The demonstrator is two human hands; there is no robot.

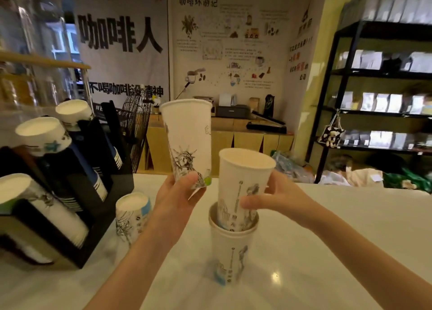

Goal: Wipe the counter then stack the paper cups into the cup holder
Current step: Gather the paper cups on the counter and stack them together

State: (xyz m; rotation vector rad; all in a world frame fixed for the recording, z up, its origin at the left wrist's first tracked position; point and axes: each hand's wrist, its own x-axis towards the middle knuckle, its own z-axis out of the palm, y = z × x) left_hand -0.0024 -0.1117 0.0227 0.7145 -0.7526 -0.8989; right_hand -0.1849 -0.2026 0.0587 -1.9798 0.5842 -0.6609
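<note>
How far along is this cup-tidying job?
The white counter looks bare and no cloth shows, so wiping seems finished. Now the right hand lowers a cup into another cup standing on the counter, while the left hand holds up a third. That stack and an upside-down cup beside the black holder remain outside it.

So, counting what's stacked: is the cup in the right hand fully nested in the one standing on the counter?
Not fully. The right hand holds the upper cup with only its base inside the counter cup.
</note>
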